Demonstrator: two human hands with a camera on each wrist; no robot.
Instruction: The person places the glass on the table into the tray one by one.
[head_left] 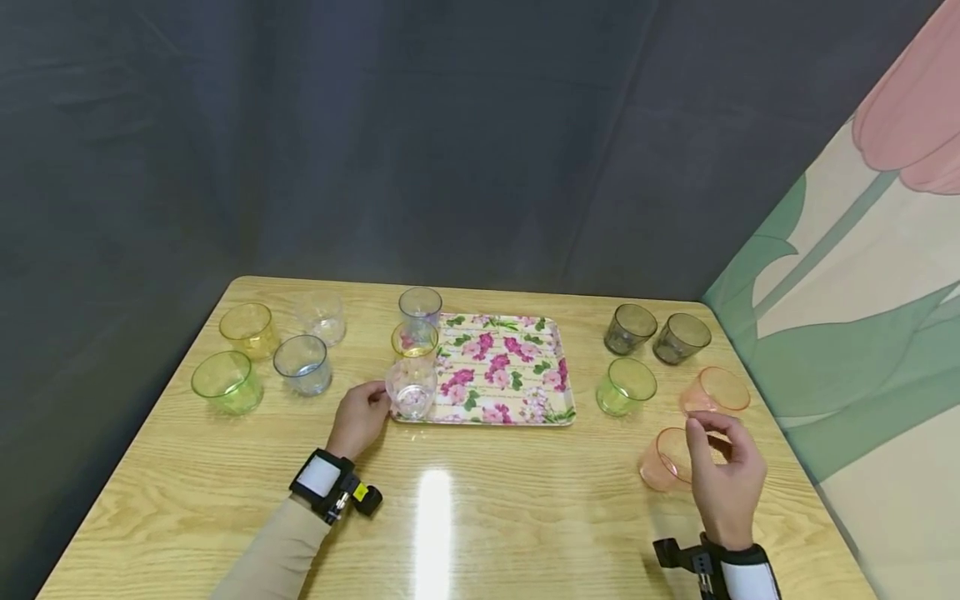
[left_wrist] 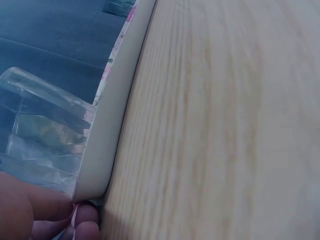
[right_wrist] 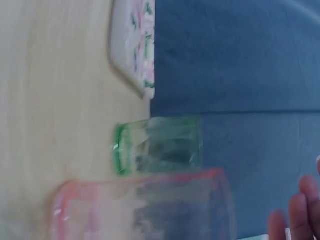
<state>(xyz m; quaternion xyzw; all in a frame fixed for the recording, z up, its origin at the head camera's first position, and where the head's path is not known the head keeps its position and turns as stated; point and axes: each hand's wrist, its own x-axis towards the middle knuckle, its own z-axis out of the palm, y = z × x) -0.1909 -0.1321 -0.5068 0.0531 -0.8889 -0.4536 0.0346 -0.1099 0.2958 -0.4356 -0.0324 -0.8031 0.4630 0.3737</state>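
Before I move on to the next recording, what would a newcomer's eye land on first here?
The flowered tray stands out first, bright with pink blooms toward the far middle of the table, with three glasses lined up on its left side. Next come two orange glasses on the right, by the right hand, then the large pink tulip at the upper right.

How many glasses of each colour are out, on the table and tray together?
Yellow glasses: 2
Clear glasses: 2
Blue glasses: 2
Green glasses: 2
Smoky glasses: 2
Orange glasses: 2
Total: 12
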